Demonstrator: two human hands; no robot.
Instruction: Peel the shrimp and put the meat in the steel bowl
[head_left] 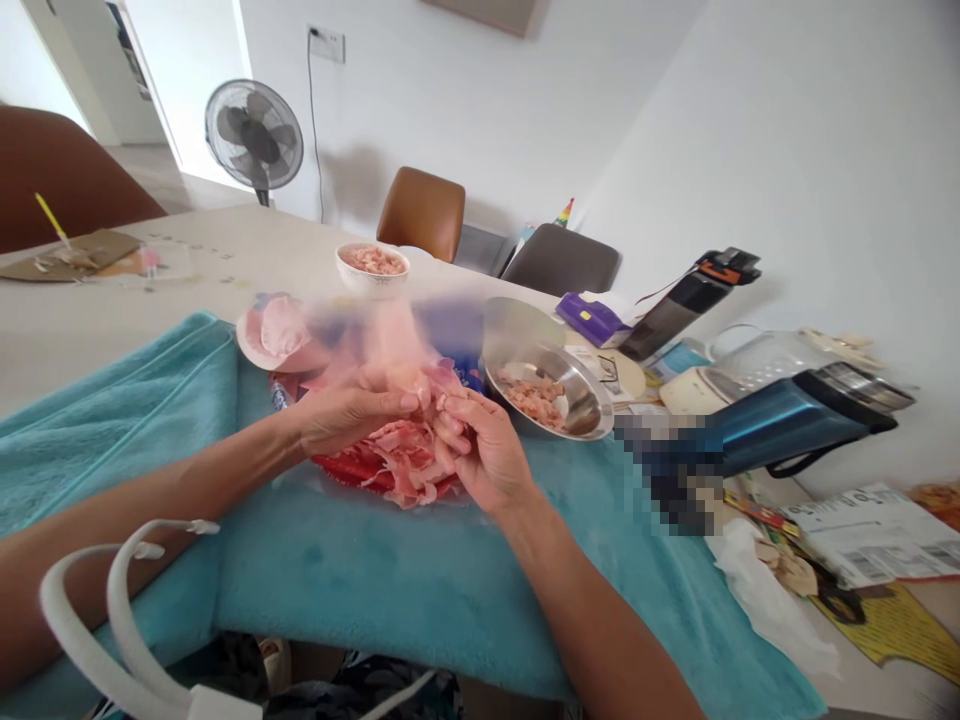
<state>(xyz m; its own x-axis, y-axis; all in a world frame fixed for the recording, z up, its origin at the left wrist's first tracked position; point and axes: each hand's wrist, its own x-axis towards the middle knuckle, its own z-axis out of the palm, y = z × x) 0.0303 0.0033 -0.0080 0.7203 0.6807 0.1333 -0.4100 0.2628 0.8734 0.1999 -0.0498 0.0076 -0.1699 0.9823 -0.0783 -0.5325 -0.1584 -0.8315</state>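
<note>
My left hand and my right hand meet over the middle of the towel, fingertips pinched together on a piece of pink fruit flesh that looks like pomelo. Below them, a heap of torn pink membranes lies on a red and blue plastic bag. Beyond my left hand is a pale rind piece with pink scraps in it. To the right of my hands, a steel bowl holds loose pink pulp. A blurred patch hides part of the area just beyond my fingers.
A teal towel covers the table's near side. Farther back stands a white bowl of pulp. On the right are a dark bottle, a blue flask, scissors and papers. White cables hang in front of my left forearm.
</note>
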